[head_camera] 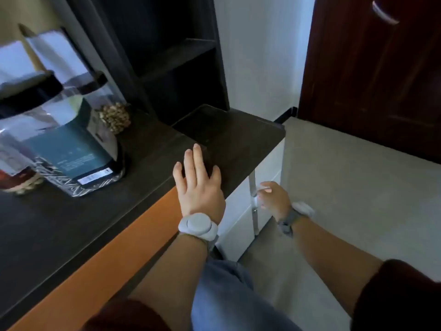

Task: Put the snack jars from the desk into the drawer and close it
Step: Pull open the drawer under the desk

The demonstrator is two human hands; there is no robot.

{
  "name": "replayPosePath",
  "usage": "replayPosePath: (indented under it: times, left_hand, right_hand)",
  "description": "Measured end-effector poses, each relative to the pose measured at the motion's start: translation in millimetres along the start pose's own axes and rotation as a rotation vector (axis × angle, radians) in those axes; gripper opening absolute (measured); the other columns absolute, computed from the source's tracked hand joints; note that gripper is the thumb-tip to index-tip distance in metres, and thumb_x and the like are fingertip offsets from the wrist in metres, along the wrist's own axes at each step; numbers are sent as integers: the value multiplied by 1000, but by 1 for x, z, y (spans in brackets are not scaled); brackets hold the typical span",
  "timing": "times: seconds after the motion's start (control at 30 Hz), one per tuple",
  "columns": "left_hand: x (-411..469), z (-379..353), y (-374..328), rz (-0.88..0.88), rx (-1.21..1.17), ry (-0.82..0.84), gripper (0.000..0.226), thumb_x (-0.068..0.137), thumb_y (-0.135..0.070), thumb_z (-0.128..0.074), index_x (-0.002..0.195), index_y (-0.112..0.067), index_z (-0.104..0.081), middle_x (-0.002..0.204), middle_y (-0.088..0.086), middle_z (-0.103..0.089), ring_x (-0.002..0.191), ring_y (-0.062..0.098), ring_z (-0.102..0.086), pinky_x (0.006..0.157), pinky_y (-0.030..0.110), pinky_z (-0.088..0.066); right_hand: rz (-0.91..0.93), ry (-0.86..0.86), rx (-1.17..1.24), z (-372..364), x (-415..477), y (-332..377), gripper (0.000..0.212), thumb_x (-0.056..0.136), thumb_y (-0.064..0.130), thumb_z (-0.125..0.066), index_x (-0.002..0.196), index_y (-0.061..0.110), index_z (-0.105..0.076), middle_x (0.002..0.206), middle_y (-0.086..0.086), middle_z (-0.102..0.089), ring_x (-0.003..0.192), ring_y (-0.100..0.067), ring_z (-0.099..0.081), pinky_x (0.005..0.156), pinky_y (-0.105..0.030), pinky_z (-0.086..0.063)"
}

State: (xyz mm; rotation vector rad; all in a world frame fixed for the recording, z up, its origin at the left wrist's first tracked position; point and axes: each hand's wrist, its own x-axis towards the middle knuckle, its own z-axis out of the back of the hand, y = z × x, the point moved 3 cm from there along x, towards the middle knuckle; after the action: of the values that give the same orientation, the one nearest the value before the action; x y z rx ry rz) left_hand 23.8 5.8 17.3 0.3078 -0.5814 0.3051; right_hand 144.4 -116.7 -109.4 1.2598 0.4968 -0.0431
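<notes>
Clear snack jars with dark lids stand at the left of the dark desk (148, 149). The nearest jar (71, 139) holds a teal packet, and a jar behind it (112, 115) holds pale brown pieces. A third jar (16, 173) is cut off by the left edge. My left hand (198, 182) lies flat on the desk's front edge, fingers spread, holding nothing. My right hand (272, 197) is lower down, its fingers curled around the metal handle (252, 187) of a white drawer (241, 211) under the desk's right end. The drawer front looks flush with the cabinet.
A dark shelf unit (171, 58) rises behind the desk. An orange strip (119, 237) runs along the desk's front. Right of the desk lie pale floor (346, 187), a white wall and a dark red door (372, 68). My knee in blue jeans (226, 295) is below.
</notes>
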Motion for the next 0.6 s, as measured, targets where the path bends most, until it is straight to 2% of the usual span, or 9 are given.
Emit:
replayPosePath:
  times: [0.03,0.13,0.23,0.3,0.33,0.4,0.47,0.53,0.6]
  left_hand:
    - [2,-3,3,29,16,-7,29,71,-12,-65,100,-15,-70,148,27,-35,137,42,-24,114,51,-3]
    - [4,-13,12,-28,75,-100,30,74,-12,-61,102,-17,-70,147,26,-37,136,40,-24,113,50,-6]
    - [3,-19,11,-55,70,-158,27,76,-15,-55,99,-16,-69,145,26,-39,134,40,-28,112,51,-12]
    - [6,-24,10,-20,55,-182,23,77,-15,-52,93,-16,-68,144,25,-39,133,40,-30,111,51,-12]
    - [6,-25,10,-14,50,-189,21,77,-16,-51,92,-16,-67,143,25,-40,133,40,-30,112,51,-12]
    - [6,-28,9,-19,62,-218,20,79,-17,-49,90,-16,-66,143,25,-41,132,40,-32,111,51,-13]
    - [6,-29,9,-22,79,-229,21,80,-18,-48,90,-16,-66,142,25,-42,132,40,-32,111,51,-13]
    - [7,-28,8,-22,80,-239,20,81,-18,-49,91,-16,-66,142,25,-43,132,40,-32,111,50,-11]
    - [6,-26,9,-17,83,-221,21,81,-18,-48,93,-16,-66,143,25,-42,133,40,-31,112,50,-10]
  right_hand:
    - [-74,24,113,-5,9,-2,33,91,15,-52,123,8,-54,112,-17,-60,97,-32,-60,93,-38,-49]
    - [-279,100,343,-20,24,-4,16,93,21,-53,103,10,-57,107,-9,-53,84,-22,-54,87,-38,-47]
    - [-338,98,390,-33,43,-11,38,90,33,-57,117,7,-59,97,-7,-55,73,-19,-50,85,-36,-45]
    - [-354,44,487,-37,51,-13,30,91,23,-55,111,3,-60,97,-11,-57,73,-19,-54,86,-37,-48]
    - [-382,11,545,-38,54,-18,16,91,16,-53,93,4,-64,92,-11,-61,74,-20,-56,81,-36,-50]
    - [-400,-74,668,-41,61,-29,28,88,8,-49,62,11,-61,66,-7,-62,66,-20,-56,64,-29,-47]
    - [-396,-116,725,-43,63,-35,30,81,8,-49,54,11,-59,52,-5,-60,54,-18,-53,56,-26,-41]
    - [-403,-128,705,-44,61,-35,28,76,9,-48,49,11,-55,50,-4,-56,45,-17,-47,49,-25,-37]
    - [-421,-121,654,-45,60,-31,21,78,9,-45,58,10,-53,55,-4,-53,46,-17,-42,44,-24,-34]
